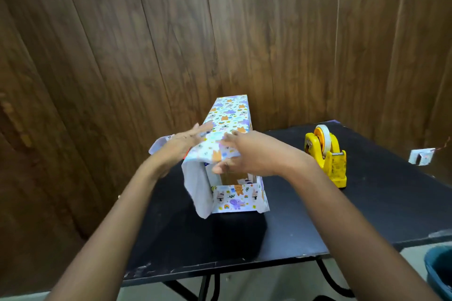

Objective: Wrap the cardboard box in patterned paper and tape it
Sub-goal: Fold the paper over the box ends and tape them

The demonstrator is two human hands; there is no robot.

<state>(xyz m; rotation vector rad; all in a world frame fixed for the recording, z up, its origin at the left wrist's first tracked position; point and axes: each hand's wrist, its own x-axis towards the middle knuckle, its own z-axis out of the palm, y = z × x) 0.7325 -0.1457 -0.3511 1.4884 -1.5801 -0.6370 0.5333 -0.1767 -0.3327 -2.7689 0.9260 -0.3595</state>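
Black tbl (305,222): 1 box (233,176), 1 tape dispenser (326,154), 2 hands (182,143) (254,151) on paper (230,115)

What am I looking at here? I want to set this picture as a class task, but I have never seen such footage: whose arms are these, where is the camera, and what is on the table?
No machine here: these are a person's two bare arms, filmed by one wide-angle camera worn on the head, looking forward and down. On the black table lies a long cardboard box, nearly covered in patterned paper; its near end is not yet closed, so brown cardboard shows. The left hand lies flat on the paper on top. The right hand pinches the paper flap that overhangs the near end. To the right stands a yellow tape dispenser, untouched. Behind is a wood-panelled wall.
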